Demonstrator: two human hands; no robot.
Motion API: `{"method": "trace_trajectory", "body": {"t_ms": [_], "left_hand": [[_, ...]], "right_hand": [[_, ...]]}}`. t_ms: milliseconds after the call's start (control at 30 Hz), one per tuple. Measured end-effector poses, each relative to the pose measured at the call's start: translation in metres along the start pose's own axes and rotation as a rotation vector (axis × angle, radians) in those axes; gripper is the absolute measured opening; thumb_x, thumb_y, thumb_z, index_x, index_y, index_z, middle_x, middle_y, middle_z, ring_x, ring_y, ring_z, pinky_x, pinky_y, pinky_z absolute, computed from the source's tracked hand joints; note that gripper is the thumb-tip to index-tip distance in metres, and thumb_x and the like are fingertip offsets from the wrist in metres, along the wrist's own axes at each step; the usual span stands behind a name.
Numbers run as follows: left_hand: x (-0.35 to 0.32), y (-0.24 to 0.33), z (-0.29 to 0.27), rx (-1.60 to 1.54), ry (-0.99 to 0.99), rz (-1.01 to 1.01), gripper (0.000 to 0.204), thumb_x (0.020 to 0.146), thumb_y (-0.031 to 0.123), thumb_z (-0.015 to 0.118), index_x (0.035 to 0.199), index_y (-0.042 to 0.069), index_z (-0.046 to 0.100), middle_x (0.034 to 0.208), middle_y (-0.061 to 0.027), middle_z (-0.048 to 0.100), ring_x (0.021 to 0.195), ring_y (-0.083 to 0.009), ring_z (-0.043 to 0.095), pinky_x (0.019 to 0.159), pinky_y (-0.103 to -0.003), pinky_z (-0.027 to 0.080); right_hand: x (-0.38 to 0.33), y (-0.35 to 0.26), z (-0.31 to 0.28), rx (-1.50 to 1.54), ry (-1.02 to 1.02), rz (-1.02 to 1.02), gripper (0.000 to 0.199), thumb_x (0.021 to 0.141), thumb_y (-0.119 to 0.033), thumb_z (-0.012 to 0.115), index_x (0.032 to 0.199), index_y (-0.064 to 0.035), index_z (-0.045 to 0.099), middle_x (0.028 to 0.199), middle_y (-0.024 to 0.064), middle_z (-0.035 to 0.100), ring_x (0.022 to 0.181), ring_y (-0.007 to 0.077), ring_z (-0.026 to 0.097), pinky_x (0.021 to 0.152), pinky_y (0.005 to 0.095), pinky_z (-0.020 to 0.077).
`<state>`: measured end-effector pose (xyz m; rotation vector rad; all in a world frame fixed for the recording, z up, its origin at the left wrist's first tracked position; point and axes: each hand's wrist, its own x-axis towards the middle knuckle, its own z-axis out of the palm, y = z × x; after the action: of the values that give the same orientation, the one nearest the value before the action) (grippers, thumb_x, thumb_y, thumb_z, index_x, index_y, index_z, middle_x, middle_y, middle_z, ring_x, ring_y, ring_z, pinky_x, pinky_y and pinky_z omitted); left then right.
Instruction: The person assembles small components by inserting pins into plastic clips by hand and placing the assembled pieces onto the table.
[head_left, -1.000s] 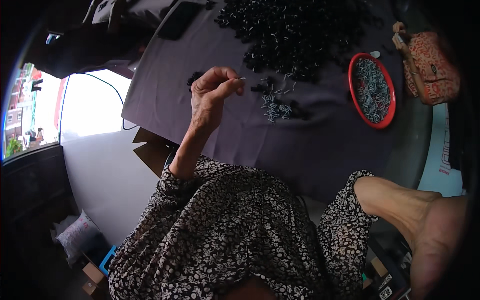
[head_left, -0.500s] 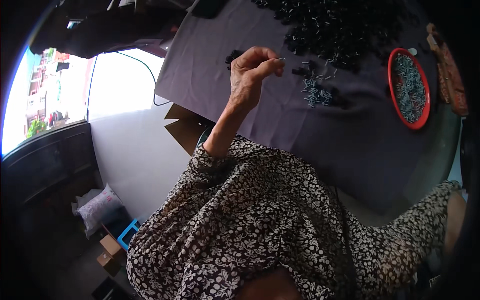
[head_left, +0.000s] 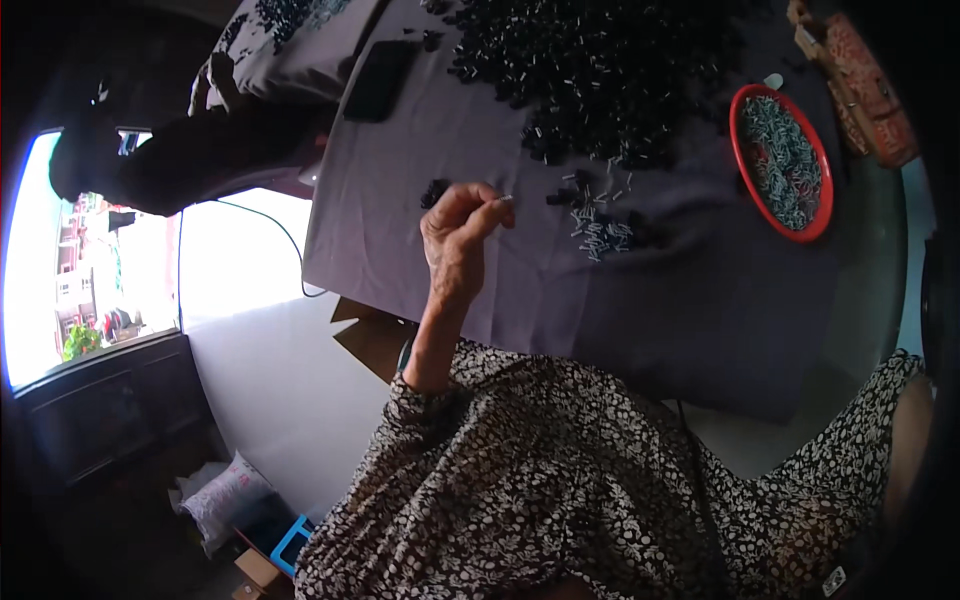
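Patterned black-and-white fabric of the person's sleeves (head_left: 560,480) fills the lower part of the frame, nearest the camera. From it the left forearm rises to the left hand (head_left: 455,245), held up just left of centre over the near part of a grey cloth-covered table (head_left: 700,320). Thumb and forefinger are pinched together on one small pale pin (head_left: 507,198), whose tip pokes out to the right of the fingertips; the other fingers curl loosely. The right hand is not visible: only the right sleeve and a strip of forearm show at the lower right edge, so its fingers cannot be told. Just right of the pinched piece, a small scatter of pale pins (head_left: 600,235) lies on the cloth, mixed with a few dark bits. Farther off, toward the upper centre, a large heap of small black parts (head_left: 600,60) spreads across the table, and at upper right a red-rimmed bowl (head_left: 742,165) holds many grey-green pieces. A dark flat phone (head_left: 380,80) lies at upper left of the table. The step in hand looks like the handling of a single pin, lifted and held; the next move probably calls for a steady, fine grip so the tiny piece neither slips nor twists.
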<state>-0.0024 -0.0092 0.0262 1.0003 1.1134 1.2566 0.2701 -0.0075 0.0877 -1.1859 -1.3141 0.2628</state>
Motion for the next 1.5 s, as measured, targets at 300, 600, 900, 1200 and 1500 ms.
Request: {"method": "trace_trajectory", "body": {"t_ms": [300,600,900,1200,1500], "left_hand": [[0.005,-0.008,0.005,-0.100,-0.032,-0.020,0.007,0.075,0.006,0.060,0.077,0.000,0.058,0.068,-0.0055,0.058,0.066,-0.0114,0.055,0.065,-0.023,0.043],[0.019,-0.009,0.014,-0.425,-0.099,-0.081,0.003,0.079,0.003,0.056,0.081,0.000,0.058,0.074,-0.0062,0.059,0.065,-0.0130,0.056,0.066,-0.026,0.046],[0.015,-0.010,0.038,-0.567,-0.228,-0.133,0.007,0.081,0.004,0.057,0.085,-0.001,0.056,0.074,-0.0070,0.059,0.066,-0.0132,0.055,0.065,-0.026,0.046],[0.012,-0.005,0.042,-0.416,-0.303,-0.077,0.014,0.080,0.004,0.061,0.093,-0.002,0.060,0.079,-0.0056,0.061,0.072,-0.0112,0.056,0.069,-0.025,0.047],[0.009,-0.007,0.040,-0.330,-0.290,-0.101,0.017,0.079,0.004,0.063,0.095,-0.001,0.061,0.080,-0.0074,0.063,0.072,-0.0131,0.059,0.070,-0.027,0.049]], "right_hand": [[0.006,-0.008,-0.010,-0.097,-0.030,0.006,0.030,0.086,-0.011,0.035,0.099,0.0052,0.056,0.091,0.0137,0.060,0.082,0.0216,0.058,0.081,0.0293,0.0450],[0.036,-0.028,-0.027,-0.254,-0.146,-0.070,0.031,0.087,-0.011,0.033,0.097,0.0055,0.057,0.090,0.0139,0.060,0.082,0.0220,0.058,0.081,0.0296,0.0451],[-0.028,-0.006,0.075,0.265,-0.657,0.166,0.029,0.074,0.009,0.046,0.098,0.0024,0.060,0.088,0.0063,0.063,0.081,0.0106,0.059,0.074,0.0219,0.0475],[-0.023,-0.003,0.074,0.123,-0.619,-0.002,0.029,0.067,0.006,0.046,0.092,0.0015,0.059,0.080,0.0093,0.061,0.070,0.0184,0.060,0.064,0.0268,0.0475],[-0.026,0.000,0.069,-0.097,-0.660,-0.228,0.029,0.066,0.006,0.045,0.093,0.0008,0.055,0.081,0.0137,0.060,0.073,0.0308,0.059,0.065,0.0336,0.0472]]}}
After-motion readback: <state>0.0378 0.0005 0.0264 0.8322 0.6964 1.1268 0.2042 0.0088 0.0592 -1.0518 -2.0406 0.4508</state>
